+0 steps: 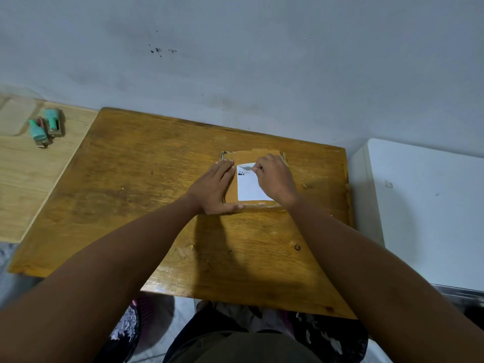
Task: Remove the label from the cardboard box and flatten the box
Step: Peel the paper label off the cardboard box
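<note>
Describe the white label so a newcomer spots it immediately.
On the orange-brown wooden table lies a brown cardboard box between both hands. The white rectangular paper label sits on its top face, the only white patch there, its far corner peeling.

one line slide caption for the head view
Left hand steadies brown cardboard box; right hand picks at white label.

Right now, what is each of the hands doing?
Left hand: open, fingers straight, pressing flat on the cardboard box.
Right hand: fingers curled, pinching the top edge of the white label.
</note>
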